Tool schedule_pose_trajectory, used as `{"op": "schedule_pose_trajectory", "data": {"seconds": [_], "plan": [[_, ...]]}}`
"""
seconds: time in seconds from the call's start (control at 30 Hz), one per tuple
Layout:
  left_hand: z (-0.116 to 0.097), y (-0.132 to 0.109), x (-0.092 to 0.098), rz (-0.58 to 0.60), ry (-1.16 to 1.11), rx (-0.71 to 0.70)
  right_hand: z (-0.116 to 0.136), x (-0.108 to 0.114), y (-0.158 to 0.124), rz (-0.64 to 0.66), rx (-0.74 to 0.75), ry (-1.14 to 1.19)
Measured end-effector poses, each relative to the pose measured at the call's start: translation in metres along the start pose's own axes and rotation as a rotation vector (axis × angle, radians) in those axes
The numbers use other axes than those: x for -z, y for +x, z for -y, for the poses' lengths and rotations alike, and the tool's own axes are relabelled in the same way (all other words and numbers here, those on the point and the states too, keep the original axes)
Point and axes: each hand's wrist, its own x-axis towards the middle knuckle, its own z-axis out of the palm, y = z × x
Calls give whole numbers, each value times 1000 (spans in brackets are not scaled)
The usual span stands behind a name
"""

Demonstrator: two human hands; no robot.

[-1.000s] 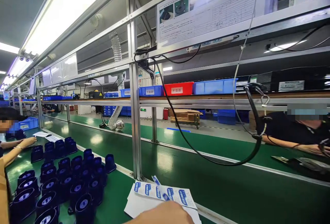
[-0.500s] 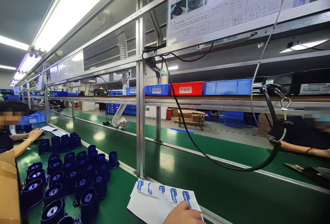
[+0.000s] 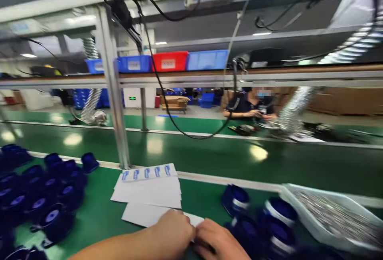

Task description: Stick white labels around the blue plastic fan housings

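My left hand (image 3: 173,230) and my right hand (image 3: 220,238) meet at the bottom centre, fingers curled and closed. What sits between their fingertips is hidden and blurred. Just behind them a white sheet (image 3: 140,213) lies on the green bench, partly covered by my left hand. Beyond it are stacked white sheets (image 3: 149,192), with a strip of blue-printed labels (image 3: 146,172) on top. Dark blue cup-shaped housings (image 3: 249,228) stand close to the right of my right hand.
Many similar dark housings (image 3: 54,216) crowd the left side. A pale tray (image 3: 317,228) full of thin metal pieces stands at right. A metal post (image 3: 115,124) rises behind the sheets, and a black cable (image 3: 167,108) hangs in a loop. Across the bench sits a co-worker (image 3: 248,102).
The view has swung right and down. Earlier one hand was at the label sheets; now those lie on the bench and both hands are together in front of them.
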Motion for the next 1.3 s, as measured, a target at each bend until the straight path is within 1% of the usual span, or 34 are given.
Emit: {"op": "schedule_pose_trajectory", "data": {"seconds": [0.03, 0.1, 0.17, 0.3, 0.37, 0.47, 0.57, 0.67, 0.77, 0.9, 1.07, 1.2, 1.3], "plan": [[-1, -1, 1, 4, -17, -7, 5, 5, -1, 28, -2, -22], [0, 0, 1, 11, -59, -6, 15, 14, -2, 43, -41, -68], [1, 0, 2, 19, -112, 15, 22, 18, -2, 65, -79, -128], [3, -1, 11, 25, -234, 89, 28, 14, -1, 146, -164, -314], [4, -2, 17, 26, -296, 123, 28, 10, 1, 178, -199, -366], [7, 0, 22, 34, -386, 151, 28, 8, 8, 208, -216, -372], [11, 2, 22, 47, -460, 166, 28, 17, 13, 217, -219, -350], [13, 3, 21, 62, -510, 195, 29, 29, 11, 211, -214, -318], [14, 3, 22, 82, -546, 210, 31, 33, 6, 200, -233, -332], [13, 2, 21, 83, -548, 205, 35, 24, 5, 214, -266, -390], [12, 2, 14, 37, -454, 182, 36, 14, 8, 200, -272, -413], [7, 3, 14, 2, -379, 127, 33, 13, 5, 170, -187, -358], [1, -1, 18, 20, -357, 72, 30, 16, 2, 189, -119, -291]]}}
